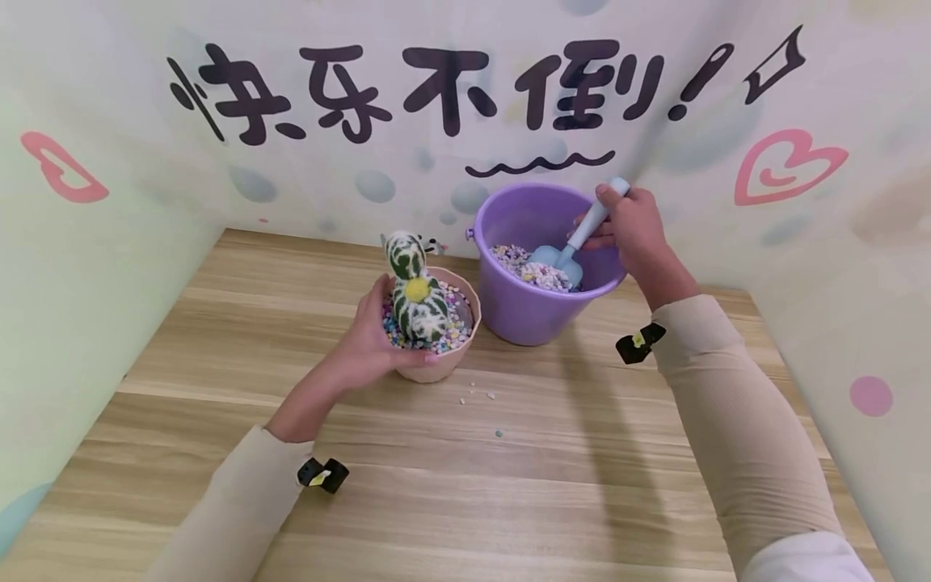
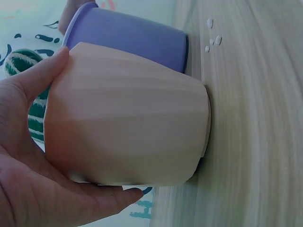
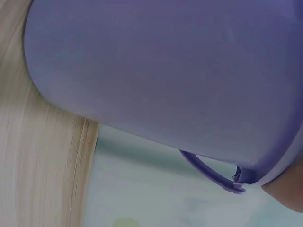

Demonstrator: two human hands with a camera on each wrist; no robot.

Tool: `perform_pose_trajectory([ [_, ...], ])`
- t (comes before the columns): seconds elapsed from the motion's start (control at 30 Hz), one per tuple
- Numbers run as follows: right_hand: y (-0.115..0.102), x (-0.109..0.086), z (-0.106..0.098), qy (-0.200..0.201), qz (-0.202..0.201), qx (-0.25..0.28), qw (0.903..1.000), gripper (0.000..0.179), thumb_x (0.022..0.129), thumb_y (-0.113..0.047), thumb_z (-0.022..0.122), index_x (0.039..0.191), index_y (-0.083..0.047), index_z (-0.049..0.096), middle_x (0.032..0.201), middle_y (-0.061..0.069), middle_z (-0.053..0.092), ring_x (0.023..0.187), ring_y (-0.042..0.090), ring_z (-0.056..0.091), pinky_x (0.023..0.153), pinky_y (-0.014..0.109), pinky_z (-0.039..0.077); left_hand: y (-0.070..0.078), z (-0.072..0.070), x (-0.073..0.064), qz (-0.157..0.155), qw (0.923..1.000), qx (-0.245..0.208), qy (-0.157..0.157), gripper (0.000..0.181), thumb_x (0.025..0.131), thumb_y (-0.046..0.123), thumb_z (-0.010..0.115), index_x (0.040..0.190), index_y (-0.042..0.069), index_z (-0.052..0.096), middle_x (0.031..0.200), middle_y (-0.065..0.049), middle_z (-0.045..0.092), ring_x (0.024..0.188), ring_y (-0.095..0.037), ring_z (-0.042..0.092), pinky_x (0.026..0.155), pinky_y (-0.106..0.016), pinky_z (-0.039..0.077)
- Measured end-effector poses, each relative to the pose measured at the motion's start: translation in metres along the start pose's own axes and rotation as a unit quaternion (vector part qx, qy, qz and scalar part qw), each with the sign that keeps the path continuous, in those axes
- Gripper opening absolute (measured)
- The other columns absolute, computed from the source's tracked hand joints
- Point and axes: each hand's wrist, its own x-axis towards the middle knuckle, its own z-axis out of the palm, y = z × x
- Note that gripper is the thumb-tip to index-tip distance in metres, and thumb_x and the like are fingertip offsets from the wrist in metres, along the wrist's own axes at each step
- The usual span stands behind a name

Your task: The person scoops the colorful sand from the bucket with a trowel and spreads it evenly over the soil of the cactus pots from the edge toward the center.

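My left hand grips the side of a pale pink faceted flower pot, thumb at its near rim and fingers round the far side. In the pot stands a striped green and white cactus with a yellow tuft, among colourful pebbles. To the right of the pot is a purple bucket with pale, multicoloured pebbles inside. My right hand holds a light blue toy shovel by its handle, its blade down in the bucket with pebbles on it.
Several loose pebbles lie on the wooden table in front of the pot and bucket. Behind stands a printed backdrop with dark lettering. The bucket's handle hangs along its outer side in the right wrist view.
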Motion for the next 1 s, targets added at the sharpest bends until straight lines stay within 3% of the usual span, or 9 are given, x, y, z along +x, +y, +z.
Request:
perform_pose_trajectory([
  [0.2,-0.005,0.002,0.001,0.005,0.029,0.005,0.9995,0.045,0.102,-0.029,0.049,0.131,0.002,0.035,0.07,0.006,0.069,0.06,0.019,0.071,0.054,0.032,0.058,0.0,-0.004,0.001,-0.005,0.9997,-0.023,-0.012,0.134,0.066,0.03,0.09,0.156,0.018,-0.008,0.16,-0.017,0.004,0.146,-0.037,0.015,0.119,-0.053,0.014],
  [0.33,-0.008,0.005,0.001,0.021,0.05,0.055,0.997,0.041,0.101,-0.026,0.05,0.129,0.002,0.035,0.066,0.009,0.069,0.058,0.021,0.071,0.052,0.034,0.058,-0.001,-0.006,0.003,-0.001,0.9996,-0.025,-0.017,0.133,0.067,0.028,0.09,0.156,0.018,-0.008,0.16,-0.016,0.004,0.146,-0.036,0.015,0.119,-0.052,0.013],
  [0.53,-0.011,0.007,-0.004,0.063,0.083,0.16,0.9816,0.024,0.101,-0.023,0.051,0.117,-0.009,0.038,0.07,0.013,0.068,0.061,0.025,0.071,0.053,0.036,0.059,-0.002,-0.007,0.005,0.01,0.9993,-0.025,-0.025,0.131,0.067,0.025,0.09,0.156,0.016,-0.006,0.16,-0.016,0.006,0.145,-0.036,0.016,0.119,-0.051,0.013],
  [0.77,-0.012,0.008,-0.007,0.084,0.095,0.225,0.966,0.02,0.102,-0.021,0.048,0.119,-0.013,0.043,0.076,0.016,0.067,0.063,0.028,0.071,0.057,0.039,0.059,-0.003,-0.01,0.008,0.007,0.9991,-0.021,-0.038,0.132,0.067,0.023,0.09,0.156,0.014,-0.008,0.16,-0.016,0.004,0.146,-0.035,0.014,0.12,-0.052,0.011],
  [1.0,-0.011,0.004,-0.013,0.095,0.101,0.299,0.9442,0.017,0.101,-0.019,0.05,0.116,-0.012,0.047,0.083,0.022,0.067,0.073,0.032,0.072,0.057,0.042,0.059,-0.003,-0.013,0.01,0.021,0.9974,-0.045,-0.053,0.129,0.067,0.017,0.089,0.156,0.015,-0.004,0.158,-0.016,0.011,0.145,-0.034,0.017,0.12,-0.051,0.012],
])
